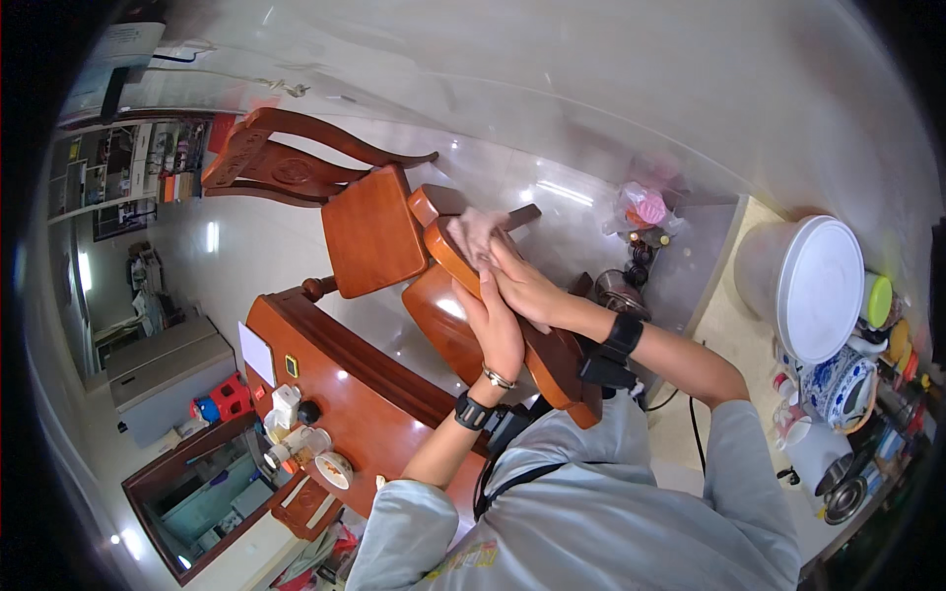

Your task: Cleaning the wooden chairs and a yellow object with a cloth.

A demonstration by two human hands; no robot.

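Observation:
Just in front of me stands a reddish-brown wooden chair, its curved top rail (550,369) running up and away to the left. My left hand (499,332) grips that rail near its middle, thumb pointing up. Beside it, my right hand (525,288) presses a pale, thin cloth (477,235) onto the rail's far part. Blur hides the cloth's exact shape, and some of the right fingers are covered. Past the rail the chair's glossy seat (436,318) is visible. Both wrists wear dark straps.
A second wooden chair (375,229) stands beyond. On the left, a wooden table (369,421) holds a bowl (334,470), jars and a white sheet (256,354). Along the right, a counter (713,310) carries a lidded white tub (820,288) and a blue-and-white pot (835,388). Bags and bottles lie near the wall.

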